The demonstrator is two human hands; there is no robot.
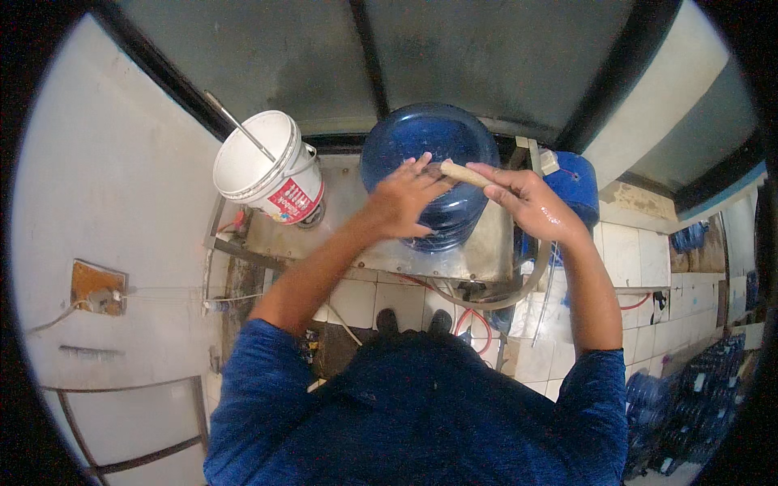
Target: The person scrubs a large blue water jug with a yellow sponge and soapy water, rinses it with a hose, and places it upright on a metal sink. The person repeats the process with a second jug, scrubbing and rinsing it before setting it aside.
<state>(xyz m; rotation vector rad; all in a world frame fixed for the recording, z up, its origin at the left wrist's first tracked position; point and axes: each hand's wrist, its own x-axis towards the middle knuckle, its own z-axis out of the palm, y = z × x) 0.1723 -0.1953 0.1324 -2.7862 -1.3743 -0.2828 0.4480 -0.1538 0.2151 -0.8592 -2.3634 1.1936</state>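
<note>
A large blue translucent plastic water bottle (430, 136) stands on a metal-topped table (340, 243) with its broad round end up. Its ribbed side faces me, and its neck is not visible. My left hand (404, 197) lies spread over the bottle's near upper side, fingers apart and holding nothing. In my right hand (527, 199) is the open end of a beige hose (465, 174), pointing left towards the left fingertips just above the bottle. Wet skin glistens on the right wrist, which partly hides the hose's run.
Left of the bottle stands a white plastic bucket (258, 164) with a metal rod (240, 124) leaning in it. A blue drum (571, 185) sits at the right. Hose loops (504, 302) hang before the table's front edge. Several blue bottles (687, 395) stand on the lower-right floor.
</note>
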